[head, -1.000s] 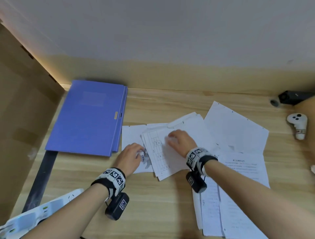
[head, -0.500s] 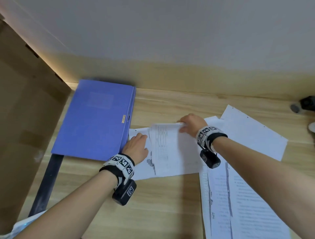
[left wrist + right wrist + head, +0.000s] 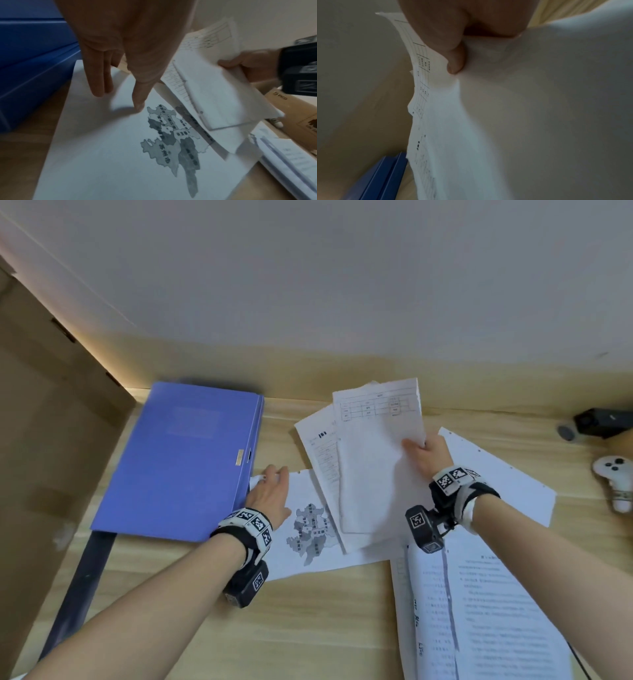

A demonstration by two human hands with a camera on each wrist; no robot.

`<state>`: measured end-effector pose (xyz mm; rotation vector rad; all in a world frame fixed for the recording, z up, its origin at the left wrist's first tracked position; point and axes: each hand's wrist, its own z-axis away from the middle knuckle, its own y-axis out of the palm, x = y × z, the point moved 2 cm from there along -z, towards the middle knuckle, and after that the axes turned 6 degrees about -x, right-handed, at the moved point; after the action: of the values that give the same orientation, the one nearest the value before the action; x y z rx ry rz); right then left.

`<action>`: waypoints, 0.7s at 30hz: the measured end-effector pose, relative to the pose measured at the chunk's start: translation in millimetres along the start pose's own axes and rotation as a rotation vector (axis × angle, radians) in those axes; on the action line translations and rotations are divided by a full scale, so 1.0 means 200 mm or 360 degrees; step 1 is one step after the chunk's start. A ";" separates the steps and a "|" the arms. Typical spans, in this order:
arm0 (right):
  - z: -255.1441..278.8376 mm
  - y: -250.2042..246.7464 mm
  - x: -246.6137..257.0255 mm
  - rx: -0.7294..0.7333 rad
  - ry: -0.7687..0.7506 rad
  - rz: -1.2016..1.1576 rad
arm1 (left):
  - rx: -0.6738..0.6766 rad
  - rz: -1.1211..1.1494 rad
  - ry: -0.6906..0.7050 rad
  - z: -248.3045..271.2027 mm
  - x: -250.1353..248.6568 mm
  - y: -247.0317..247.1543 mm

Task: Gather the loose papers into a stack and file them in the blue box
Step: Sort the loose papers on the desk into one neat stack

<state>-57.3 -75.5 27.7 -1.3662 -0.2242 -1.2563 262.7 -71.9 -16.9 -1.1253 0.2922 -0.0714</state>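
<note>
The closed blue box [image 3: 185, 460] lies flat at the left of the wooden table. My right hand [image 3: 423, 451] pinches a few sheets printed with tables [image 3: 373, 460] by their right edge and holds them tilted up off the table; its thumb [image 3: 455, 63] presses on the paper [image 3: 471, 135]. My left hand [image 3: 270, 494] rests with straight fingers [image 3: 101, 83] on a sheet printed with a grey map [image 3: 308, 535], [image 3: 120, 148] next to the box [image 3: 30, 67]. More loose sheets lie to the right [image 3: 496, 474] and at the near right [image 3: 479, 621].
A cardboard panel [image 3: 44, 457] stands along the left. A black device [image 3: 603, 421] and a white controller [image 3: 616, 481] sit at the far right of the table [image 3: 325, 628]. A dark strip [image 3: 82, 587] runs down at the table's left edge.
My right hand has gripped the table sheets and lifted them up and to the right, off the map sheet. My left hand stayed on the map sheet beside the blue box.
</note>
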 end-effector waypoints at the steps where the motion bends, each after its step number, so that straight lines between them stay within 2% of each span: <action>1: 0.01 -0.02 -0.05 -0.0004 0.0036 -0.0033 | 0.0016 0.0001 -0.0028 -0.02 0.00 -0.01; 7: 0.20 -0.06 -0.30 -0.0006 0.0225 -0.0164 | 0.0054 -0.0077 -0.0119 -0.05 0.00 -0.03; 14: 0.38 -0.17 -0.40 -0.0139 0.0324 -0.0193 | -0.0047 -0.0076 0.0025 0.13 -0.07 -0.15; 21: 0.52 -0.45 -0.44 -0.0345 0.0301 -0.0203 | -0.0470 0.0433 -0.0002 0.26 -0.12 -0.23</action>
<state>-105.9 78.8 45.8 -1.4229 -0.0445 -1.5430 257.9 -41.8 50.0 -1.3676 0.4629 0.2195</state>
